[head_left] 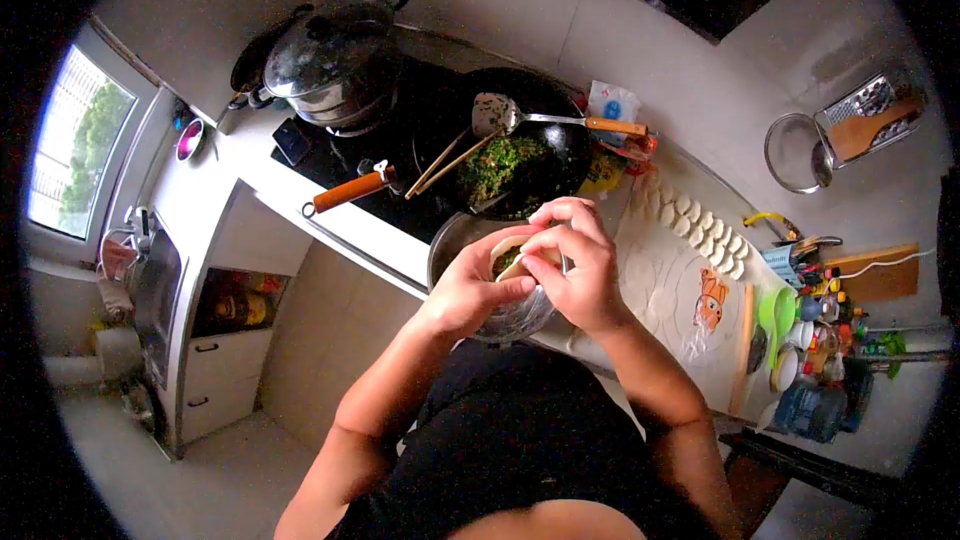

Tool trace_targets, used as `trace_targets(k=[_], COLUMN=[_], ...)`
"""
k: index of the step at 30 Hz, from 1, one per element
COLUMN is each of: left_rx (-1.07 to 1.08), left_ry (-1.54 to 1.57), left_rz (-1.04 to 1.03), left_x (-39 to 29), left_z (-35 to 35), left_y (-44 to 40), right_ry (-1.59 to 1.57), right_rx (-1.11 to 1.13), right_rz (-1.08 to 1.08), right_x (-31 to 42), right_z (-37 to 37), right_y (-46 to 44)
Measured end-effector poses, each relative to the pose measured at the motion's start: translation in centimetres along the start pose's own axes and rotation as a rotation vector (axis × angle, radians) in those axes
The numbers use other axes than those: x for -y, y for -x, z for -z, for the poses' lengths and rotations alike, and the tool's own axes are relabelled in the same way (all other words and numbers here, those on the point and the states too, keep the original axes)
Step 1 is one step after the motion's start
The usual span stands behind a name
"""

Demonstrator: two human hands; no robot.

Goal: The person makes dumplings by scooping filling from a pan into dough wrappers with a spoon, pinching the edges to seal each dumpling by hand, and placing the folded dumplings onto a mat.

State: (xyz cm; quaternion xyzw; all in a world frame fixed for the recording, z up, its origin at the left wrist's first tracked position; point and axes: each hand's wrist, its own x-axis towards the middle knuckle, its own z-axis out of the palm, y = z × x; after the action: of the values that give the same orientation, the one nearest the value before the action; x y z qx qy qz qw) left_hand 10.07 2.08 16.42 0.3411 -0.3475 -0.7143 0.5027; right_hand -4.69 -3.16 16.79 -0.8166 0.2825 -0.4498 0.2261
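Observation:
Between my two hands is a dumpling (508, 258), its pale wrapper folded partway round a green filling. My left hand (472, 280) cups it from the left, the thumb along its lower edge. With the fingertips of my right hand (575, 265) I pinch the wrapper's right edge. Under both hands is a metal bowl (445, 240), mostly covered by them. Just beyond, a black wok (565, 165) holds chopped green filling (505, 165), with a pair of chopsticks (437, 168) and a spatula (560, 120) resting in it.
Rows of finished dumplings (700, 230) lie on the counter mat (640, 290) to the right. A rolling pin (742, 350), a green container (775, 315) and several bottles stand farther right. A lidded steamer pot (335, 65) sits on the stove at the back left. The wok's orange handle (350, 190) juts toward me.

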Motion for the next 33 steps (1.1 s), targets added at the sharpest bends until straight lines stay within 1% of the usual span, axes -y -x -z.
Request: trace_targets(k=[2, 4, 5, 7, 9, 11, 13, 14, 15, 16, 17, 18, 20, 22, 23, 24, 26, 27, 28, 30, 31, 33], left_rx=[-0.006, 0.004, 0.007, 0.079, 0.072, 0.065, 0.075, 0.074, 0.070, 0.066, 0.065, 0.065, 0.071, 0.029, -0.002, 0.001, -0.071, -0.032, -0.030, 0.017, 0.027, 0.050], left_ry=[-0.024, -0.205, -0.205, -0.322, -0.311, -0.301, -0.235, -0.235, -0.134, -0.032, -0.033, 0.007, 0.043, -0.093, -0.260, -0.265, -0.010, 0.071, 0.065, 0.281, 0.273, 0.250], left_rz=[0.001, -0.035, -0.033, -0.098, -0.091, -0.084, 0.055, 0.058, 0.099, 0.141, 0.143, 0.128, 0.122, -0.035, -0.092, -0.092, -0.094, -0.121, -0.120, -0.177, -0.171, -0.152], left_x=[-0.5, -1.0, -1.1, -1.1, -1.1, -1.2, -1.6, -1.5, -1.5, -1.4, -1.4, -1.4, -1.2, -0.8, -0.6, -0.3, 0.1, 0.0, -0.1, -0.3, -0.1, 0.8], left_z=[-0.3, -0.7, -0.6, -0.5, -0.5, -0.6, -0.5, -0.5, -0.5, -0.5, -0.7, -1.0, -1.4, -1.7, -1.4, -1.4, -1.4, -1.2, -1.4, -2.0, -1.9, -1.3], left_y=[0.3, 0.5, 0.6, 0.6, 0.7, 0.8, 0.9, 0.9, 0.9, 0.9, 1.0, 1.0, 0.9, 0.6, 0.6, 0.6, 0.5, 0.4, 0.3, 0.0, -0.1, -0.4], right_ry=[-0.010, -0.023, -0.028, -0.027, -0.023, 0.052, 0.051, 0.050, 0.048, 0.056, 0.060, 0.064, 0.088, 0.068, 0.052, 0.037, -0.089, -0.134, -0.181, -0.318, -0.316, -0.118], right_rx=[-0.006, -0.008, -0.008, -0.013, -0.018, 0.032, 0.028, 0.024, 0.023, 0.025, 0.024, 0.023, -0.022, -0.042, -0.046, -0.051, -0.049, -0.076, -0.106, -0.197, -0.203, -0.162], right_rz=[-0.026, -0.017, -0.009, -0.010, -0.021, 0.182, 0.176, 0.169, 0.167, 0.120, 0.094, 0.069, 0.090, 0.078, 0.071, 0.064, -0.015, -0.067, -0.118, -0.207, -0.209, -0.134], right_x=[1.6, 2.0, 2.2, 2.7, 2.7, 1.9, 1.9, 1.9, 2.2, 2.8, 2.9, 2.9, 2.4, 2.2, 2.3, 2.4, 2.9, 3.0, 3.0, 2.8, 2.2, 1.6], right_z=[0.4, 0.7, 0.8, 0.9, 1.1, 1.3, 1.2, 1.1, 1.2, 1.3, 1.3, 1.4, 1.5, 1.9, 2.1, 2.3, 2.5, 2.7, 2.9, 2.8, 2.8, 3.1], right_y=[-0.9, -1.1, -1.1, -1.1, -1.0, -0.4, -0.2, -0.1, -0.1, -0.4, -0.3, -0.2, 0.1, 0.0, -0.1, -0.2, -0.1, 0.0, 0.1, 0.6, 0.9, 1.2])
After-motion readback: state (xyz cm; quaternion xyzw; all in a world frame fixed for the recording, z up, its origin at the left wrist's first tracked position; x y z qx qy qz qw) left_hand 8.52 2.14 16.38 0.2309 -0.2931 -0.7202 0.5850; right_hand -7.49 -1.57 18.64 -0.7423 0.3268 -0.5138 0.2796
